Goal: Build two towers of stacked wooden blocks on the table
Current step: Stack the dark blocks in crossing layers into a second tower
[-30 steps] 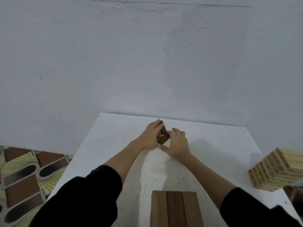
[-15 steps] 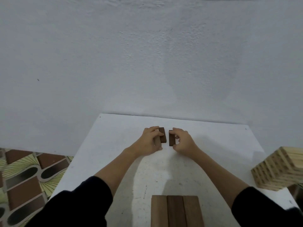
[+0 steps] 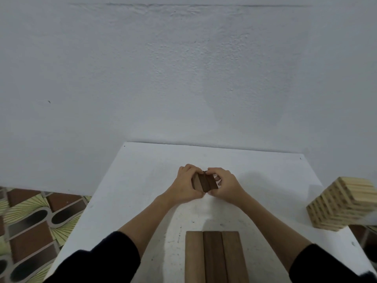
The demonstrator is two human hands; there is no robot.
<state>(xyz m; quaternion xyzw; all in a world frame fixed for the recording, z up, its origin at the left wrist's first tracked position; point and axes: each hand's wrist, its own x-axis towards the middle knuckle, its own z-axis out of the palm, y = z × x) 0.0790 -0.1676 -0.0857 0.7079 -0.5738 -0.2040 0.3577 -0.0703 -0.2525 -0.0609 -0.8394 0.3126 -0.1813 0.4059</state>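
Gathering, head view: three dark wooden blocks are pressed side by side between the two hands near the middle of the white table, presumably so that they form one flush layer before being set down.
Left hand: its fingers are curled over the far end of the blocks and its thumb is brought in at the near end, so the left side of the group is clasped.
Right hand: it is closed in the same way on the right side, fingertips at the far end and thumb at the near end; the squeeze from both sides is judged to be what aligns the ends.
Contact with the table: whether the blocks rest on the surface or are held just above it cannot be told, since the hands hide their underside.
Near stack: a row of three brown blocks is seen at the bottom edge, close to the person; it is taken to be the top of one tower, seen from above.
Pale stack: a tall stack of light wooden blocks in crossed layers stands at the right edge of the table, well apart from the hands.
Sleeves: dark sleeves are pushed up the forearms, which keeps cloth away from the stacks.
Floor: a patterned floor is visible to the left of the table.
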